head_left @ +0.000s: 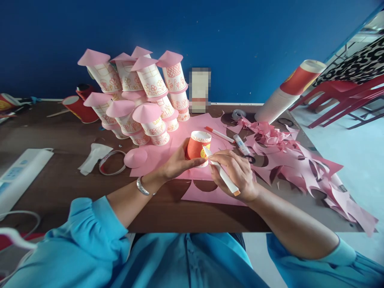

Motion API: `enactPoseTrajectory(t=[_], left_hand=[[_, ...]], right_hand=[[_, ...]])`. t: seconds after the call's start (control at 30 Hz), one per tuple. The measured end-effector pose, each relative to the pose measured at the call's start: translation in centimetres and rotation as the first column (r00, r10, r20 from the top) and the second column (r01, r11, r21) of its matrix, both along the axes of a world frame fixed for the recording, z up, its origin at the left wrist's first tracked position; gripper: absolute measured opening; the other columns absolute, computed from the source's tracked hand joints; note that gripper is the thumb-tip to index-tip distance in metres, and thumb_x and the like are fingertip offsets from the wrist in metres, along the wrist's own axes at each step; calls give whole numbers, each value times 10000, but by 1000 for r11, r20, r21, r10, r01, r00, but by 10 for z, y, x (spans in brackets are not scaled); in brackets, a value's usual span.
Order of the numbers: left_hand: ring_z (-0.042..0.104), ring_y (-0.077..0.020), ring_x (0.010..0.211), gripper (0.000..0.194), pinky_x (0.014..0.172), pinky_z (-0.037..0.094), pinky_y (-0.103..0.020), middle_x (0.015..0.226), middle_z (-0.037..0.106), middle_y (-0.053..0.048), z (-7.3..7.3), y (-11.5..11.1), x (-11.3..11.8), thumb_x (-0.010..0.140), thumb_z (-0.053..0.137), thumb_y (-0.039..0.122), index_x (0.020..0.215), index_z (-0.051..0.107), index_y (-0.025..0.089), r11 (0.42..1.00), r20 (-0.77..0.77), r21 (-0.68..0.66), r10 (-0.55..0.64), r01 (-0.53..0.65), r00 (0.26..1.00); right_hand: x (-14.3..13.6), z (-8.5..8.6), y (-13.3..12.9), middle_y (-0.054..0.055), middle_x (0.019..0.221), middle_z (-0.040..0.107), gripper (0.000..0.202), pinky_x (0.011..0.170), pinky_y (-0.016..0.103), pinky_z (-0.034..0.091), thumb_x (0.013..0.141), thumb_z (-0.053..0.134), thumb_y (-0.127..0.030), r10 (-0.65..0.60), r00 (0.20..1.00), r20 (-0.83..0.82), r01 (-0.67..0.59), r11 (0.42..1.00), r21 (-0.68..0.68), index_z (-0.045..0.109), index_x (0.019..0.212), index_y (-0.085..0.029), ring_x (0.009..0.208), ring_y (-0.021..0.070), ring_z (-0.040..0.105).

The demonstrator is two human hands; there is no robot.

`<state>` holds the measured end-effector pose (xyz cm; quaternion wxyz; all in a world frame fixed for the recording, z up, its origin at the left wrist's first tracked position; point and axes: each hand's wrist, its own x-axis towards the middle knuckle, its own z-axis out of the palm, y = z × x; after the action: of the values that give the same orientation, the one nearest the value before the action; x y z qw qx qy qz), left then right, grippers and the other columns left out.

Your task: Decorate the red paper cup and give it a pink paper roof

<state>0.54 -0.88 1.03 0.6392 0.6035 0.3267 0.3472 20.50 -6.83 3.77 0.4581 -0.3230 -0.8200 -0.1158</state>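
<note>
My left hand (177, 161) is wrapped round a red paper cup (195, 147) that carries a yellow drawn patch near its lower right. In my right hand (235, 170) is a white marker (223, 176) with an orange end, its tip at the cup's yellow patch. Pink paper (180, 156) lies under both hands. A pink paper cone (135, 158) rests to the left of my left hand. Beyond it stand several white paper-cup towers (151, 124) with pink cone tops and red and orange flower drawings.
On the right lie pink paper scraps (294, 164), a glue stick (241, 145), a red-capped marker (219, 134) and a tape roll (239, 115). A tall cup stack (279, 100) leans behind them. Left are a white tape ring (112, 163) and a power strip (25, 176). A blue wall (240, 48) bounds the back.
</note>
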Motion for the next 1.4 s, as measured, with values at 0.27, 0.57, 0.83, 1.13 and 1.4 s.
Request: enactPoseTrajectory(t=[0.27, 0.57, 0.83, 1.13, 1.4], left_hand=[[624, -277, 1117, 691, 954, 523, -430, 1209, 650, -93, -5, 2, -1, 781, 886, 525, 1290, 547, 203, 1000, 4, -3, -12, 12, 1000], [628, -277, 1120, 688, 957, 531, -431, 1213, 659, -94, -2, 1, 0, 767, 889, 545, 1264, 558, 204, 1000, -6, 8, 1, -1, 1000], [624, -290, 1155, 680, 983, 530, -444, 1260, 648, -109, -1, 0, 0, 782, 884, 512, 1281, 550, 192, 1000, -9, 7, -11, 11, 1000], [617, -281, 1131, 686, 956, 523, -430, 1227, 648, -94, 0, 2, 0, 777, 885, 536, 1271, 548, 199, 1000, -28, 13, -14, 14, 1000], [613, -278, 1127, 681, 943, 531, -436, 1208, 643, -79, 1, 0, -1, 773, 883, 551, 1259, 548, 211, 1000, -64, -15, 1, -2, 998]], right_hand=[[1, 1, -1, 58, 912, 792, 232, 690, 290, 633, 971, 603, -80, 4, 1000, 19, -4, 1000, -7, 579, 1176, -186, 791, 186, 775], [0, 2, -1, 42, 907, 785, 223, 679, 298, 626, 985, 592, -100, 12, 1000, 7, -11, 1000, -13, 577, 1179, -208, 771, 179, 767], [-1, 0, 0, 47, 903, 782, 226, 685, 295, 622, 976, 599, -88, 26, 1000, 2, -26, 1000, -6, 586, 1178, -189, 774, 182, 761], [-1, -3, 1, 32, 909, 786, 232, 691, 301, 623, 978, 608, -99, 10, 1000, 0, -10, 1000, -9, 604, 1182, -209, 775, 181, 764], [0, 0, 0, 34, 918, 783, 220, 683, 303, 622, 985, 590, -89, -16, 1000, 17, 16, 1000, -1, 595, 1169, -209, 781, 177, 763]])
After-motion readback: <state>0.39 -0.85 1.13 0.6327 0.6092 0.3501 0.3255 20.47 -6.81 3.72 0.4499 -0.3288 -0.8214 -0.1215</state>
